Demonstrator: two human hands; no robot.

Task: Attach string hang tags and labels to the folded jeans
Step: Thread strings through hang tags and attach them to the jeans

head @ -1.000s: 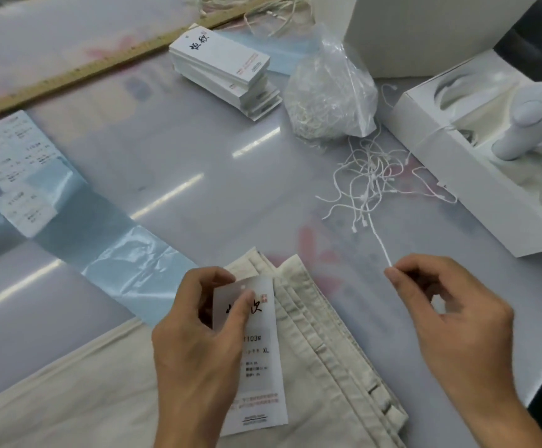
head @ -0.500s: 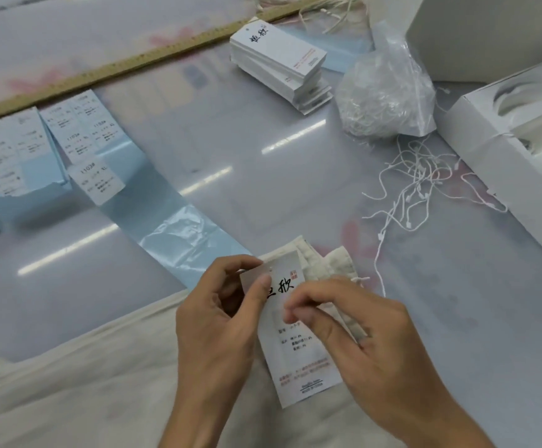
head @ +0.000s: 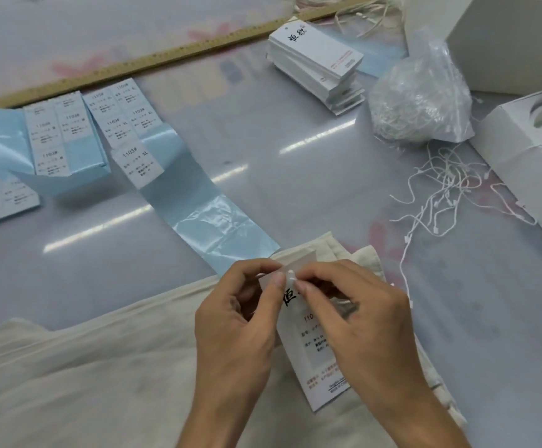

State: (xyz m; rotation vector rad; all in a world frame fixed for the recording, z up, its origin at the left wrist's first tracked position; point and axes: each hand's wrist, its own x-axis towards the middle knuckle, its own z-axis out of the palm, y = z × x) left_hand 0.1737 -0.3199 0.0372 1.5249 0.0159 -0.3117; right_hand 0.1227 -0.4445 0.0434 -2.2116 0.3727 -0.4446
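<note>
Cream folded jeans (head: 108, 376) lie along the near edge of the table. Over them my left hand (head: 240, 321) pinches the top corner of a white hang tag (head: 314, 360) printed with black characters. My right hand (head: 356, 321) pinches the end of a white string (head: 403, 270) at the tag's top edge, right beside my left thumb. The string trails away to the right, toward a loose tangle of strings (head: 450, 189). My hands hide the tag's hole.
A stack of white hang tags (head: 314, 63) sits at the back. Beside it is a plastic bag of strings (head: 421, 98). White size labels on blue backing (head: 69, 137) lie at the left. A wooden ruler (head: 153, 59) runs behind them. An open white box (head: 521, 150) stands at the right.
My right hand has come left from the string pile, bringing the string end to the tag's top. The tag has tilted, and the view has shifted left and down.
</note>
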